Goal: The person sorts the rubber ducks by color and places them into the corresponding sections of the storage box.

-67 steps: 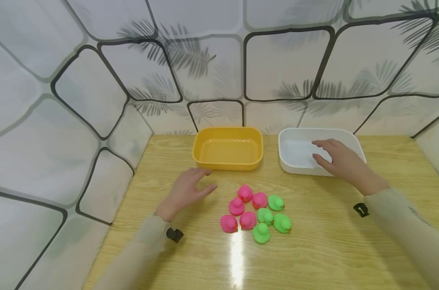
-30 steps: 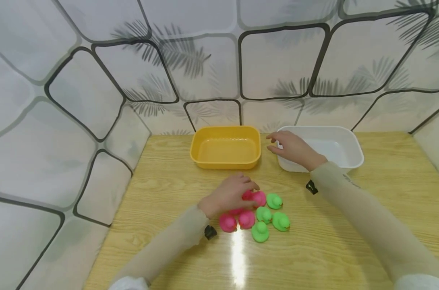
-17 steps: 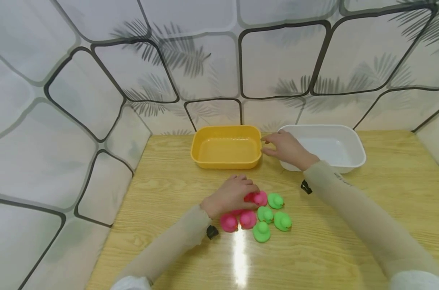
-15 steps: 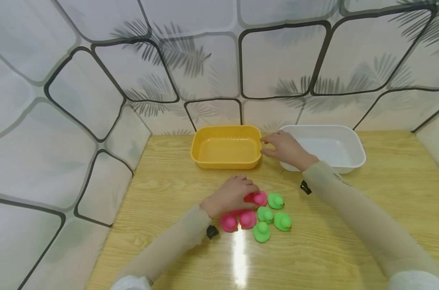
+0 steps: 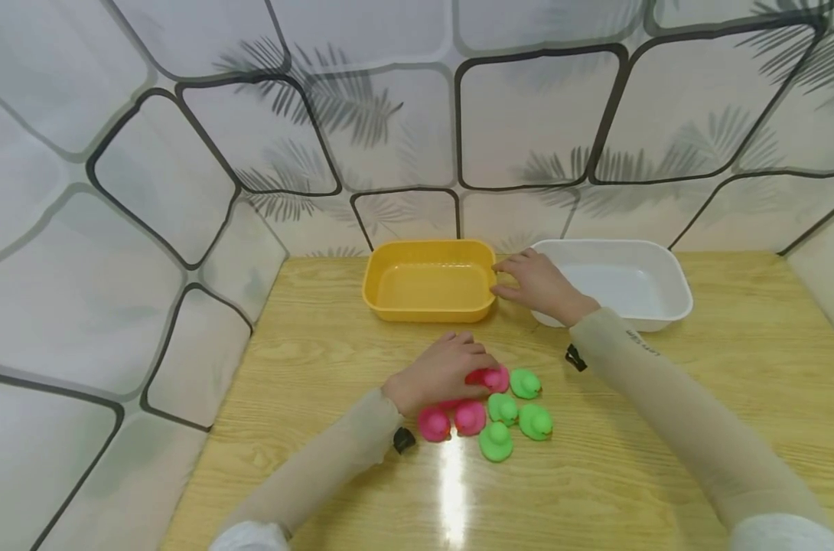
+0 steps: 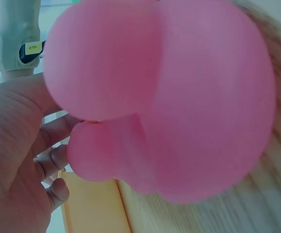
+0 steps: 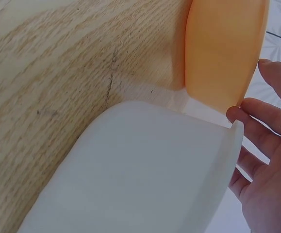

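1. Covering several pink toy ducks [image 5: 470, 418], left of green toy ducks [image 5: 503, 409], the left hand [image 5: 441, 373] shows thumb and fingers parted; pinch undetermined. Head view.
2. Left wrist: fingers [image 6: 57, 158] bent beside pink ducks.
3. Right wrist: right hand [image 7: 278, 170] spread, tips at yellow plastic bin's [image 7: 223, 53] right rim; white plastic bin [image 7: 145, 165] right.

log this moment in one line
left hand: at pink ducks, grip unclear | right hand: at yellow tray's end | green ducks: on table
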Available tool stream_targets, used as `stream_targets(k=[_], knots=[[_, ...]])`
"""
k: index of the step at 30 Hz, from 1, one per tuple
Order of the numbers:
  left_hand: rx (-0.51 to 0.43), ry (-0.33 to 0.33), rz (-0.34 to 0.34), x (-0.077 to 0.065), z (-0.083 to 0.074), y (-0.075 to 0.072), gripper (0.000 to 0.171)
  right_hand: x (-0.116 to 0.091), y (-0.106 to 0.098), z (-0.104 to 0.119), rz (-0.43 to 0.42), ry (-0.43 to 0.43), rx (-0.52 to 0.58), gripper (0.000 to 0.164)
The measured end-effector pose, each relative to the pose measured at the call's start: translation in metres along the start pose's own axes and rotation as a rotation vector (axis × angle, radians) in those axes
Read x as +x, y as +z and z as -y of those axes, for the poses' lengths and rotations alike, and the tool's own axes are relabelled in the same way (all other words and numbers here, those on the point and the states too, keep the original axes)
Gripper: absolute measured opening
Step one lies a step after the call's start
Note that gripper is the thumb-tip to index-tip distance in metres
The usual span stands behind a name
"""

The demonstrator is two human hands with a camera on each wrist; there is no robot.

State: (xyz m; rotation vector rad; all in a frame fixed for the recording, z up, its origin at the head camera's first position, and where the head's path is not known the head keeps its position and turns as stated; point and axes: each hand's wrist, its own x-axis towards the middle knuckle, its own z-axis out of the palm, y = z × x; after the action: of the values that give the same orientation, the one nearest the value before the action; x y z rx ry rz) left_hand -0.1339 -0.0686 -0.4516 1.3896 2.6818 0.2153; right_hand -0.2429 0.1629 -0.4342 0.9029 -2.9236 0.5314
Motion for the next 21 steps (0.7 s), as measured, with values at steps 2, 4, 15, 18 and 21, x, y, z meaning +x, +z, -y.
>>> stream_targets(k=[2, 4, 15, 18, 21], knots=[[0.001, 0.008, -0.009, 0.001, 0.000, 0.000, 0.034, 0.000, -0.001, 0.001, 0.001, 0.001, 0.004, 0.047], [-0.013, 0.015, -0.020, 0.002, 0.001, 0.000, 0.034, 0.000, -0.001, 0.001, 0.002, 0.002, 0.002, 0.047], [-0.035, 0.060, -0.089, 0.003, 0.011, -0.026, 0.037, -0.001, 0.000, 0.000, -0.034, -0.022, -0.006, 0.047], [-0.034, 0.060, -0.109, 0.001, 0.016, -0.034, 0.037, -0.001, 0.000, 0.000, -0.022, -0.007, -0.008, 0.048], [-0.041, 0.044, -0.128, -0.001, 0.022, -0.040, 0.037, -0.001, -0.001, 0.001, -0.006, 0.009, -0.007, 0.049]])
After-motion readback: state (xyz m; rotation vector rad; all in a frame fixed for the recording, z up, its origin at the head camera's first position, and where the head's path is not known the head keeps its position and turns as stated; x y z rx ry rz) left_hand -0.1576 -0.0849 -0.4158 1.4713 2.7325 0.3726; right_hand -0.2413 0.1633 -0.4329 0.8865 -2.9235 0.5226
